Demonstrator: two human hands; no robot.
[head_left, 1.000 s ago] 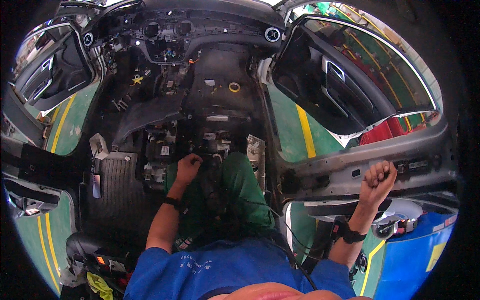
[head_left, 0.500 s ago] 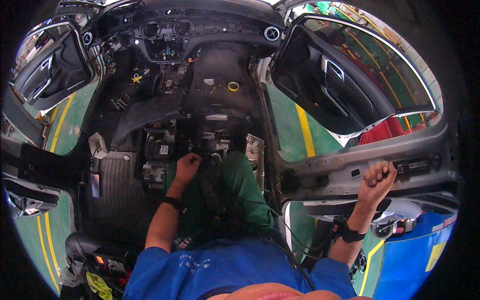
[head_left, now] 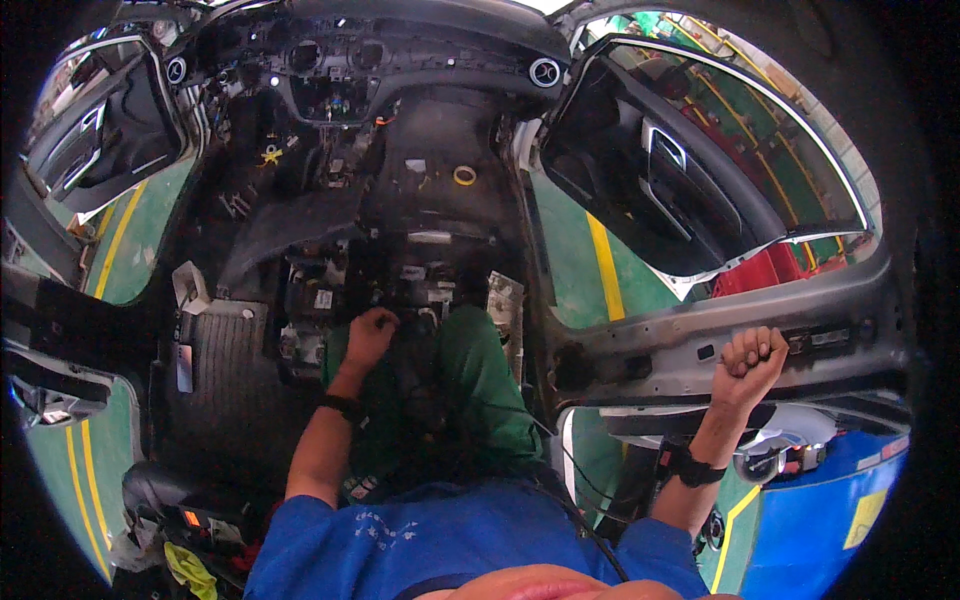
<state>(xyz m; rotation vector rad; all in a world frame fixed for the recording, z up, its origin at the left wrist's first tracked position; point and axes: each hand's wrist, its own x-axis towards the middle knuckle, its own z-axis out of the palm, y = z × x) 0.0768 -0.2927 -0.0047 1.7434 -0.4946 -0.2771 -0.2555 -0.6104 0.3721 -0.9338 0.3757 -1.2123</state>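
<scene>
The long, grey metal car post [head_left: 640, 345] is on the person's right, between the front and back door gaps. It looks hard, stiff and heavy, and it seems to be part of the car, so it should not bend or slide. Its wide face may feel smooth, and the edges of its holes could be sharp, so a flat palm on the plain part looks like the kindest hold. The right hand [head_left: 750, 357] is up by the post, its fingers folded into a fist with nothing poking out; I can't see if it touches the metal. The left hand [head_left: 371, 334] is over the left knee of the dark green cloth trousers [head_left: 480, 370], its fingers loosely curled; I can't see whether they meet or hide something small. The trousers look soft and easy to pinch. Farther out, a thin, round yellow ring [head_left: 464, 175] lies on the black car floor [head_left: 440, 135]; it looks light, and its rim would be the place to grab. A big black door panel [head_left: 720, 200] stands beyond the post.
</scene>
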